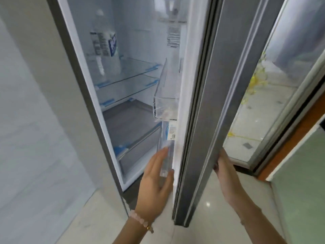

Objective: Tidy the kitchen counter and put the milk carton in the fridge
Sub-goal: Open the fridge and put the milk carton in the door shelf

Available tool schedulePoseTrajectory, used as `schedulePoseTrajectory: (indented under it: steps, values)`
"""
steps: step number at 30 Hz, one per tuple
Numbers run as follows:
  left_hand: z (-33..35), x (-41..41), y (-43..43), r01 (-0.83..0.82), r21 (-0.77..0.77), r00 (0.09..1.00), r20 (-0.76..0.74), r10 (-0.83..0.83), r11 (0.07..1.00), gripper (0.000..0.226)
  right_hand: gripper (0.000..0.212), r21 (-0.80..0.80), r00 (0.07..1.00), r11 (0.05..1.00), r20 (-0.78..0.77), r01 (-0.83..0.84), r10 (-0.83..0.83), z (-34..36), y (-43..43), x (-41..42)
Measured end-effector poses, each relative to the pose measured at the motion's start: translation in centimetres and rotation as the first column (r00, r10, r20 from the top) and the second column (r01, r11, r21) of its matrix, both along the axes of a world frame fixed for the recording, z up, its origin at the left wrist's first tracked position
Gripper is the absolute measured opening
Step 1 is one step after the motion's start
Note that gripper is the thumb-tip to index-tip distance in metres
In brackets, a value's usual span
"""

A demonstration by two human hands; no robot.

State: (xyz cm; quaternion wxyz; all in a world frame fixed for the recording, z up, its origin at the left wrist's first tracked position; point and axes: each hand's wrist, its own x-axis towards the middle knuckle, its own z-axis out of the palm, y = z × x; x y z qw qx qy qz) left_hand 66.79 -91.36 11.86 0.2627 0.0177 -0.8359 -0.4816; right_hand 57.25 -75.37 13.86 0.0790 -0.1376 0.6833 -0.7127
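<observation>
The fridge (82,95) stands open, its grey door (202,120) swung out in the middle of the view. A white and blue milk carton (171,132) with a barcode stands in the lower clear door bin (165,161). My left hand (155,184) lies flat against the front of that bin. Its fingers are straight, the thumb is at the bin's near corner, and nothing is in the palm. My right hand (224,170) grips the door's outer edge low down.
An upper clear door bin (165,103) juts out above the carton. Glass shelves (133,71) and a drawer (139,150) fill the fridge. A white and blue pack (107,46) shows by the left inner wall, perhaps a reflection. A glass door (281,95) stands right.
</observation>
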Motion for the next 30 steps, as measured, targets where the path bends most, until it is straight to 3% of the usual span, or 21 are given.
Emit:
schedulePoseTrajectory:
  steps: [3,6,9,13,17,21,24,27,30]
  values:
    - [0.3,0.3,-1.2,0.026,0.054,0.995,0.094,-0.031,0.998,0.067,0.075,0.044,0.986,0.986,-0.024,-0.162,0.163,0.5,-3.7,1.3]
    - [1.1,-0.1,-3.3,-0.118,0.178,0.988,0.117,0.098,0.977,0.085,0.072,0.126,0.969,0.963,-0.044,-0.237,0.244,1.1,-7.5,1.8]
    - [1.8,-1.2,-5.8,-0.257,0.16,0.963,0.127,0.238,0.953,0.093,0.061,0.272,0.956,0.932,-0.104,-0.238,0.275,1.5,-10.3,1.1]
    - [1.4,-2.6,-9.0,-0.456,0.117,0.89,0.086,0.448,0.882,0.081,0.052,0.408,0.895,0.876,-0.239,-0.258,0.376,1.4,-12.8,-1.0]
    - [1.0,-3.4,-11.5,-0.63,0.027,0.774,-0.063,0.63,0.776,0.064,0.054,0.549,0.814,0.799,-0.33,-0.247,0.478,0.9,-15.8,-3.6]
    - [1.1,-4.2,-13.5,-0.656,0.077,0.751,-0.033,0.659,0.751,0.055,0.06,0.671,0.724,0.698,-0.349,-0.25,0.595,-0.4,-18.0,-4.9]
    - [0.6,-4.2,-13.9,-0.629,0.084,0.771,-0.062,0.634,0.773,0.055,0.064,0.676,0.675,0.693,-0.392,-0.25,0.625,-1.3,-17.8,-5.3]
    - [0.0,-4.0,-13.9,-0.634,0.076,0.769,-0.048,0.638,0.77,0.055,0.061,0.615,0.705,0.751,-0.421,-0.242,0.571,-2.0,-17.0,-6.0]
    - [-2.1,-2.9,-13.2,-0.643,0.059,0.765,0.012,0.644,0.763,0.041,0.05,0.563,0.823,0.792,-0.318,-0.236,0.471,-4.5,-15.4,-7.2]
